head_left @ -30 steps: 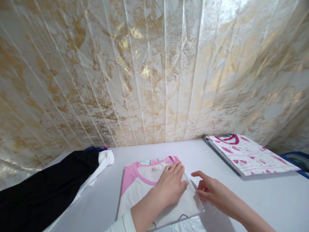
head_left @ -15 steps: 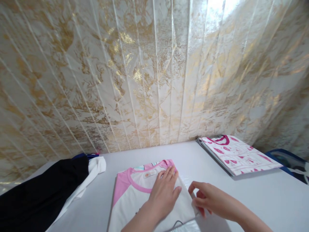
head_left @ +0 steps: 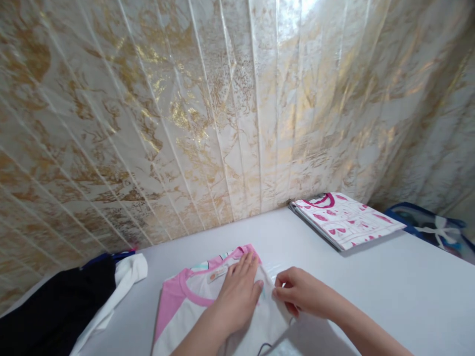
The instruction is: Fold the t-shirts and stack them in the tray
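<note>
A folded white shirt with pink shoulders and a pink collar (head_left: 185,301) lies on the white table (head_left: 389,291) in front of me. My left hand (head_left: 235,296) rests flat on its upper right part, fingers stretched toward the collar. Just to the right, my right hand (head_left: 297,291) has its fingers curled in a pinch at the shirt's right edge, on a thin clear plastic wrap (head_left: 272,271) that shows around the shirt.
A stack of flat packed shirts with red print (head_left: 345,217) lies at the back right. Black and white clothes (head_left: 74,306) are heaped at the left. A dark blue bag (head_left: 430,227) sits at the far right. A gold-and-white panelled wall stands behind.
My right hand moved left to the shirt's right edge and its fingers closed from spread into a pinch. My left hand stayed flat on the shirt. The view shifted right.
</note>
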